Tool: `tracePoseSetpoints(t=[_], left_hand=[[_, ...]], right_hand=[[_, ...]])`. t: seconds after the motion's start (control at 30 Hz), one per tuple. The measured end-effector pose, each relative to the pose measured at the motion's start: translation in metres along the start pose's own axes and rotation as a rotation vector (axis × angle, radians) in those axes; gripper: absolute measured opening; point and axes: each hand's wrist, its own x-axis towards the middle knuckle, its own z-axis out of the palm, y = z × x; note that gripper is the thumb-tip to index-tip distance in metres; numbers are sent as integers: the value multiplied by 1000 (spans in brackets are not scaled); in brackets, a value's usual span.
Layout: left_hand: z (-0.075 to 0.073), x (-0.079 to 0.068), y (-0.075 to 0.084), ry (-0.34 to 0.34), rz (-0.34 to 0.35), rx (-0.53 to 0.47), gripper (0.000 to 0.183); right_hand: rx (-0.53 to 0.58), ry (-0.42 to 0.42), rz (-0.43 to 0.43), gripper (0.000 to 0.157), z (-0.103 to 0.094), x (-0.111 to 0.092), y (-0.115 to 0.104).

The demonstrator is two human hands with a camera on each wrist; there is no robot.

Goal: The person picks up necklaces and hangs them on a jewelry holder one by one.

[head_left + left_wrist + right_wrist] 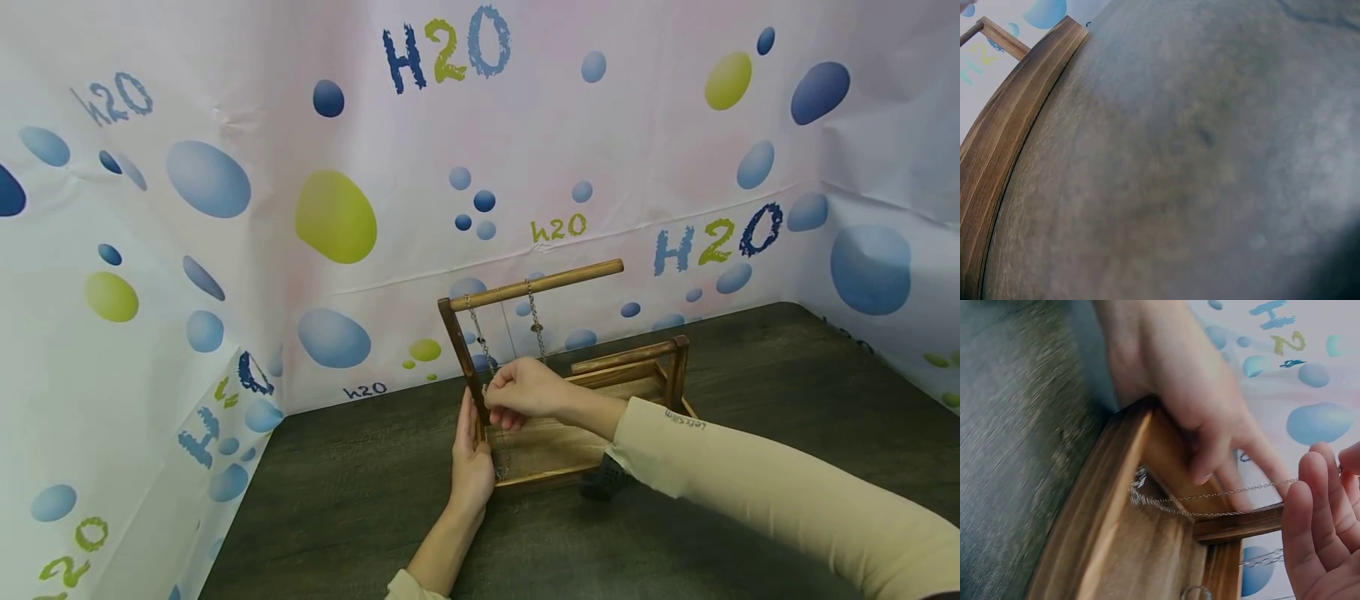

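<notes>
A wooden jewellery stand (447, 333) has a shallow tray for its base. My left hand (474, 475) holds the tray's left end; in the right wrist view its thumb overlaps the inside of the end wall and its fingers reach along the outside. My right hand (528, 390) pinches a thin silver chain (1229, 490) beside the tall left post. That chain runs down to a small heap in the tray's near left corner. From the upper rod (577, 273) hang more chains (536, 321). The left wrist view shows mostly the table and the tray's wooden side (1019, 131).
A shorter post (677, 375) with a lower rod (622, 357) rises at the tray's right end. In the tray a silver ring-shaped piece (1196, 592) shows. The dark tabletop (352, 500) surrounds the stand, and a printed curtain (420, 167) hangs behind.
</notes>
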Motion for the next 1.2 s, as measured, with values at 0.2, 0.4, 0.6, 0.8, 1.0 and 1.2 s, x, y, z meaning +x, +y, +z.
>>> tracePoseSetpoints(t=[0.2,0.4,0.6,0.8,1.0,1.2], left_hand=[[1,1,0,-14,4,-1,83],[1,0,1,-21,23,0,82],[1,0,1,-16,23,10,82],[1,-2,2,-10,15,14,83],[1,-2,2,5,18,16,83],[1,-2,0,4,33,10,83]], right_hand=[[44,-8,10,17,-4,-2,-13],[93,-25,17,17,-8,-5,-24],[154,-46,54,23,-11,-9,-38],[164,-47,76,19,-13,-12,-49],[168,-58,76,16,-16,-14,-56],[150,-78,75,16,-19,-17,-63]])
